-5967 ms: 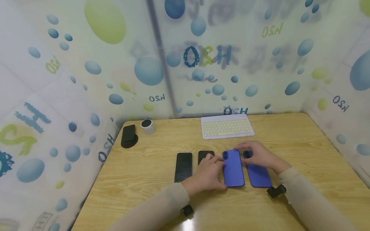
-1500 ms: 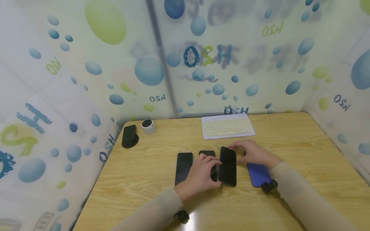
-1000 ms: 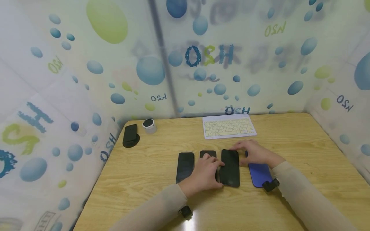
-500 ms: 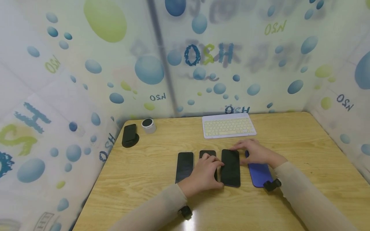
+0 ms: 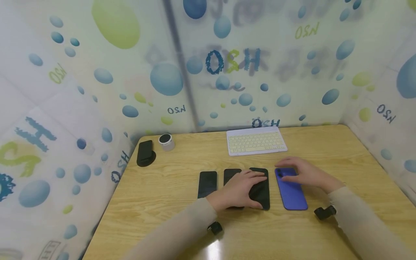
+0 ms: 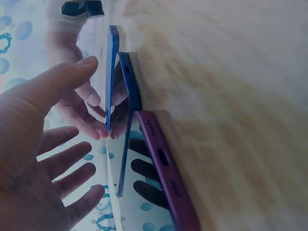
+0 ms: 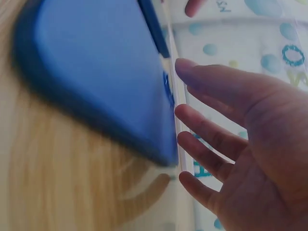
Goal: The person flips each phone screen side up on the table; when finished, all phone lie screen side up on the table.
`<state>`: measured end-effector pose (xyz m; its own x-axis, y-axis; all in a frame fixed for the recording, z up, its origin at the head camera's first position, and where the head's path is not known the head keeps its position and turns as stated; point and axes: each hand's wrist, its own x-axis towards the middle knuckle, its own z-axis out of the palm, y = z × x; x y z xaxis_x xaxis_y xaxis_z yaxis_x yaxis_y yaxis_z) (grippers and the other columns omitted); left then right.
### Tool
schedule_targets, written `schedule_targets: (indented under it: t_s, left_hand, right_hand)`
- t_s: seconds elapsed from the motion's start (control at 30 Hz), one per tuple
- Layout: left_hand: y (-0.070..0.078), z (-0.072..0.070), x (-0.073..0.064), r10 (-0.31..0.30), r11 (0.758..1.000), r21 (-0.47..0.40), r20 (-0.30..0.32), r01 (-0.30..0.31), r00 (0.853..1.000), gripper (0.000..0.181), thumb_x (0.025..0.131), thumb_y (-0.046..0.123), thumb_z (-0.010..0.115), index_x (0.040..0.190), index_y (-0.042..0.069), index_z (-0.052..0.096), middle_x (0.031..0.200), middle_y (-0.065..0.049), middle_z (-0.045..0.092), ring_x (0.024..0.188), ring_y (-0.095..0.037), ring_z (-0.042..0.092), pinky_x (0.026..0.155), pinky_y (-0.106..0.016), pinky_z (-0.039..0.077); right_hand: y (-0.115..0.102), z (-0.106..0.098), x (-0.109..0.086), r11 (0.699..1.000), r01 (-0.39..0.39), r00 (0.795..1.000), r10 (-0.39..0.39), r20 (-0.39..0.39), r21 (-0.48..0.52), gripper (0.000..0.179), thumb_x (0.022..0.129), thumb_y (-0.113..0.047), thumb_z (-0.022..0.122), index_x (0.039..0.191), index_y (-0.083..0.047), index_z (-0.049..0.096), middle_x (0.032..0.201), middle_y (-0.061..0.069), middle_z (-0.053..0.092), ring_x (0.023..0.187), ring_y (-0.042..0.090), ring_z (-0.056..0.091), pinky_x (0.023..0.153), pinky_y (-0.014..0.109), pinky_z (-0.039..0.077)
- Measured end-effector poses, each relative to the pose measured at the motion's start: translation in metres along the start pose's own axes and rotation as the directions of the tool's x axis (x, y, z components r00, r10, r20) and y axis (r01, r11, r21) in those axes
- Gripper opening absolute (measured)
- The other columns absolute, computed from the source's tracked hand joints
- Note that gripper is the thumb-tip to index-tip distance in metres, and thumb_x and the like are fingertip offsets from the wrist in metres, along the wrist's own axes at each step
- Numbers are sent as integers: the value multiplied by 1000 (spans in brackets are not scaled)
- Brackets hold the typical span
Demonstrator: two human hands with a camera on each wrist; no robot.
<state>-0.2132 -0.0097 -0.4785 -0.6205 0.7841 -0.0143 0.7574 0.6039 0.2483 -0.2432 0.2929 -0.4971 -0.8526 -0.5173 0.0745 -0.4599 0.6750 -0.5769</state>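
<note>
Side by side on the wooden table (image 5: 162,209) lie several smartphones. Over the third, a smartphone with its black screen up (image 5: 262,193), my left hand (image 5: 238,189) hovers with fingers spread and nothing in its grasp. It partly hides the second smartphone (image 5: 230,174). The leftmost smartphone (image 5: 208,184) also faces up. At the far right a blue smartphone (image 5: 294,195) lies back up, its camera lenses near the top edge. My right hand (image 5: 307,175) is over its upper end, fingers loosely bent; in the right wrist view the fingers (image 7: 211,130) stand apart from the blue back.
A white keyboard (image 5: 256,141) lies at the back near the patterned curtain (image 5: 273,72). At the back left stand a small white cylinder with a dark top (image 5: 167,142) and a black device on a round base (image 5: 145,153).
The third phone was turned from blue back up to black screen up and laid flat. Both hands have since let go of it and shifted right, the right one over the blue phone.
</note>
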Motion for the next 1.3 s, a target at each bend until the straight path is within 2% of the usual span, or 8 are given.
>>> schedule_targets:
  t_s: [0.2, 0.33, 0.43, 0.57, 0.67, 0.77, 0.83, 1.3]
  left_hand:
    - [8, 0, 21, 9, 998, 69, -33, -6, 999, 88, 81, 67, 77, 153, 25, 51, 156, 9, 51, 136, -13, 47, 114, -30, 40]
    - [15, 5, 31, -26, 997, 74, -30, 28, 999, 82, 81, 66, 77, 151, 29, 53, 152, 9, 53, 130, -13, 46, 109, -27, 40]
    - [22, 9, 37, -55, 997, 55, -11, 56, 998, 79, 82, 67, 76, 149, 32, 55, 151, 11, 53, 123, -11, 46, 102, -25, 41]
    - [29, 15, 45, -76, 996, 40, 0, 76, 997, 74, 81, 68, 76, 144, 35, 58, 147, 13, 54, 119, -9, 46, 98, -22, 41]
    - [31, 20, 49, -86, 995, 42, 5, 86, 996, 71, 80, 69, 77, 141, 36, 61, 145, 13, 56, 118, -9, 46, 97, -22, 41]
    - [32, 22, 51, -99, 995, 30, 14, 99, 995, 68, 79, 68, 78, 138, 37, 62, 144, 13, 57, 117, -9, 45, 97, -23, 41]
    - [32, 24, 52, -108, 994, 23, 25, 108, 994, 68, 79, 68, 78, 138, 37, 63, 145, 12, 57, 116, -9, 45, 97, -23, 41]
    - [43, 26, 56, -206, 979, 4, 30, 206, 978, 79, 69, 75, 81, 135, 37, 62, 145, 12, 53, 123, -11, 43, 105, -28, 42]
  right_hand:
    - [12, -7, -10, 1000, -7, 1000, 7, -26, -16, 42, 90, -31, 81, 129, -18, 73, 134, 9, 68, 128, 40, 58, 106, 65, 42]
    - [24, -7, -17, 999, -14, 999, 12, -44, -43, 45, 89, -38, 81, 129, -22, 73, 133, 7, 68, 127, 38, 58, 105, 65, 43]
    - [32, -7, -23, 998, 20, 997, -24, -68, -62, 43, 89, -36, 82, 128, -23, 73, 133, 3, 69, 126, 33, 59, 104, 56, 46]
    - [36, -8, -30, 993, 78, 993, -86, -84, -90, 43, 87, -17, 82, 129, -23, 72, 132, 1, 68, 123, 26, 59, 102, 41, 46]
    - [36, -9, -33, 995, 75, 995, -79, -63, -68, 52, 84, -5, 81, 131, -25, 71, 135, 3, 66, 125, 30, 56, 104, 48, 44]
    - [35, -11, -33, 999, 43, 999, -44, -31, -26, 57, 82, -2, 81, 133, -25, 70, 138, 6, 64, 129, 36, 52, 103, 65, 41]
    - [34, -12, -33, 1000, 28, 1000, -28, -15, -8, 57, 81, -4, 81, 133, -25, 70, 138, 8, 63, 131, 40, 51, 102, 70, 39]
    - [34, -16, -39, 997, -68, 998, 67, 19, 21, 58, 80, -21, 88, 135, -22, 69, 140, 15, 60, 134, 49, 46, 101, 76, 34]
